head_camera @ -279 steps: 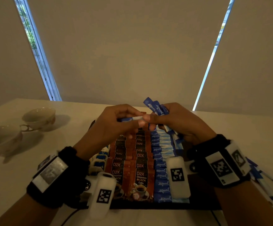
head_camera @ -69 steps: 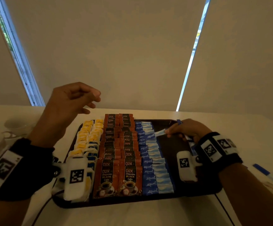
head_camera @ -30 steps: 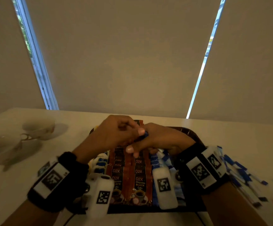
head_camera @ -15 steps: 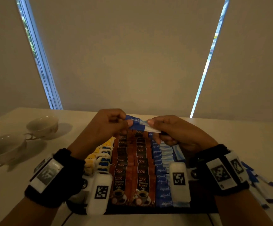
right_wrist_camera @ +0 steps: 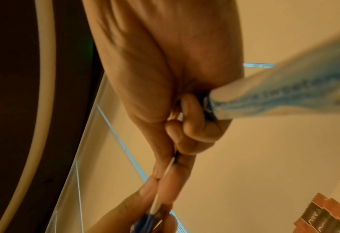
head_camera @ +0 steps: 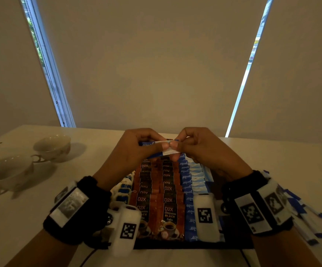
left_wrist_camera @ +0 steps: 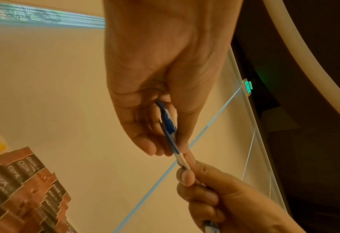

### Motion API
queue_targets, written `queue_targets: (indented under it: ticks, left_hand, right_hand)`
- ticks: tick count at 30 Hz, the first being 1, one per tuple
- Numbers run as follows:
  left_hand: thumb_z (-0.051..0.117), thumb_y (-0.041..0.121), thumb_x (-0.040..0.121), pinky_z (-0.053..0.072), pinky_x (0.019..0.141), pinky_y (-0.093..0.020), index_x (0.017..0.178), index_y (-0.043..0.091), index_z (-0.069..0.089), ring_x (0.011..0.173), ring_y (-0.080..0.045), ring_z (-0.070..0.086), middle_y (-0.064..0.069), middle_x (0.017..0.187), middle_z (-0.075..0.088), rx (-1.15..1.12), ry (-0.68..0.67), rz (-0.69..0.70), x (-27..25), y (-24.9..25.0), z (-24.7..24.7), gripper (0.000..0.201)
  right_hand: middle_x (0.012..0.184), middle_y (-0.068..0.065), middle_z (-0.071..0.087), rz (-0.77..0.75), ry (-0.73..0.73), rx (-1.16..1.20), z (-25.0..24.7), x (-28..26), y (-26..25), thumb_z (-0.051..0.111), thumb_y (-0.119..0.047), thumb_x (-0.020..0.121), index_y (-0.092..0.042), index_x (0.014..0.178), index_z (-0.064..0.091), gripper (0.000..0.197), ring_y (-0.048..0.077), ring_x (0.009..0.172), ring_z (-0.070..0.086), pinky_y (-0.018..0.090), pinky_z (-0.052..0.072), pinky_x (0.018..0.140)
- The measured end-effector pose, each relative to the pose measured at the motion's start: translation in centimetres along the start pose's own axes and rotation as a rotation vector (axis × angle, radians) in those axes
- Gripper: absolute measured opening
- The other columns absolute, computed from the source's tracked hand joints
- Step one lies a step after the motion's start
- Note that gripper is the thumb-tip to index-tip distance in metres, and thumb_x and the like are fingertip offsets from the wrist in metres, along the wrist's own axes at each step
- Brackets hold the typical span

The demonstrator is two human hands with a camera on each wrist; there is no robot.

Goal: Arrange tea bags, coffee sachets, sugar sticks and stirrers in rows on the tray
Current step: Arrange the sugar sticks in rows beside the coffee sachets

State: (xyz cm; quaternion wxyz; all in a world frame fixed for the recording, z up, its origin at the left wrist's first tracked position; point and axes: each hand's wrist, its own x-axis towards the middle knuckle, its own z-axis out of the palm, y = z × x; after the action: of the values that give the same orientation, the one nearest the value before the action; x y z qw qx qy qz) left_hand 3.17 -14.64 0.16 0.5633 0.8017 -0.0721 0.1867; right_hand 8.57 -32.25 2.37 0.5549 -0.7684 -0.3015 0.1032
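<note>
Between both hands' grip, sugar stick [head_camera: 161, 147].

Sugar stick [head_camera: 157, 146] blue/white, white script. Coffee sachets [head_camera: 168, 201] brown/black, cup picture. Tea bags [head_camera: 124, 191] blue/white. Tray [head_camera: 231, 244] dark. Cups [head_camera: 50, 147] cream. Bench [head_camera: 271, 158] white. Wristbands [head_camera: 79, 209] black, black-white square codes.
</note>
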Motion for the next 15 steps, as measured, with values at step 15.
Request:
queue_targets:
  ticks: [15]
  left_hand:
    - [0.069,0.029,0.073,0.056,0.068,-0.023,0.083,0.015,0.071,0.073,-0.016,0.069,-0.001,0.078,0.072,0.023,-0.052,0.01,-0.1,0.5,-0.1,0.018]
  right_hand:
    - [0.071,0.0,0.071,-0.121,0.05,-0.254,0.1,-0.4,-0.8,0.063,-0.016,0.088,-0.014,0.084,0.067,0.006,0.001,0.061,0.066,0.007,0.047,0.062]
